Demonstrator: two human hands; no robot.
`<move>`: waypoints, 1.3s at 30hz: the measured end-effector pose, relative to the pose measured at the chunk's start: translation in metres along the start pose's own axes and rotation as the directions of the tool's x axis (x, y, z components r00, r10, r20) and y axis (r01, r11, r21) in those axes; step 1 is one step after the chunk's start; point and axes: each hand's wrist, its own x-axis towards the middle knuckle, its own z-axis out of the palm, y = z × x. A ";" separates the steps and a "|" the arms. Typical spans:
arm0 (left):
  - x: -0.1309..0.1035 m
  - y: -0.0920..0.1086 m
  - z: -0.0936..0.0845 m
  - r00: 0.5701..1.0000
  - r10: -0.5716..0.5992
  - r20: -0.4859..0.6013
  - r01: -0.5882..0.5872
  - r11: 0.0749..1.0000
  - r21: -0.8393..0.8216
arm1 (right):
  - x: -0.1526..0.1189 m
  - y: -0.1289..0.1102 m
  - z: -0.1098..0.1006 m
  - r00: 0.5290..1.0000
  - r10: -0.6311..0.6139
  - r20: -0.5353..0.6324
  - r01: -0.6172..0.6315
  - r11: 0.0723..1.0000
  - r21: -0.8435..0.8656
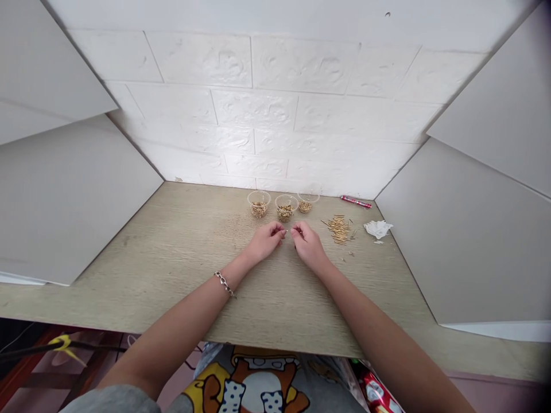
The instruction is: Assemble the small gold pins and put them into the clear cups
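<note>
My left hand (267, 240) is closed in a pinch, with a tiny bright tip of something showing at its fingertips. Close beside it, my right hand (307, 242) pinches too, and what it holds is too small to name. A narrow gap lies between the two hands. Just beyond them stand three clear plastic cups: the left cup (259, 205), the middle cup (285, 209) and the right cup (306, 202), each with small gold-coloured metal pieces in it. To the right of my right hand lies a pile of thin gold-coloured metal pins (339, 229).
A red tube-shaped item (356, 202) lies by the back wall. Crumpled white tissue (377, 229) sits at the right. Small brown specks (241, 226) are scattered left of the cups. White panels (81, 195) border the wooden table (172, 252) on both sides.
</note>
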 end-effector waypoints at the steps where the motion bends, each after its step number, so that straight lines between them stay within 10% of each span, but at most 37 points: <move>1: 0.000 0.000 0.000 1.000 -0.002 0.002 0.002 1.000 0.013 | 0.001 0.001 0.000 1.000 -0.001 0.011 0.001 1.000 0.009; 39: -0.001 0.005 0.000 0.999 -0.041 -0.035 0.046 0.987 0.153 | 0.000 0.001 -0.001 0.988 -0.151 0.025 0.152 0.953 -0.263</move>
